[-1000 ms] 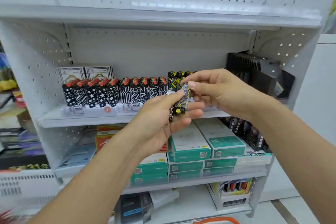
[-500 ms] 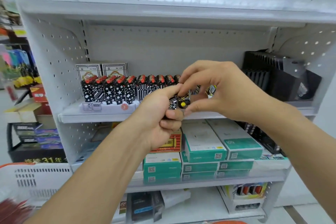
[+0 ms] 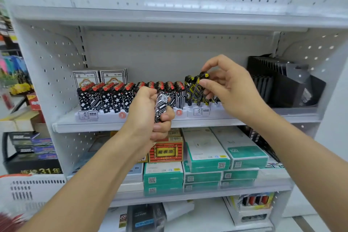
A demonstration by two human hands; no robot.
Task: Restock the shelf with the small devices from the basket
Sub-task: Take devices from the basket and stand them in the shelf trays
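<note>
Two hands work at the white shelf (image 3: 113, 125): the left hand (image 3: 150, 117) grips a black-and-white patterned device (image 3: 161, 106) in front of the red-capped row (image 3: 131, 94), while the right hand (image 3: 228, 88) pinches a yellow-and-black device (image 3: 199, 88) standing in the display tray (image 3: 190, 112).

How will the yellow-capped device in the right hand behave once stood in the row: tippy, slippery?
Probably tippy: the yellow-capped device is tall and narrow, pinched by the right hand. Its neighbours stand in tray slots, which should steady it. Its glossy printed skin may be slippery.

Right hand (image 3: 228, 88) pinches a yellow-black device (image 3: 200, 86) (left hand (image 3: 150, 117) grips another) at the shelf (image 3: 113, 125).
</note>
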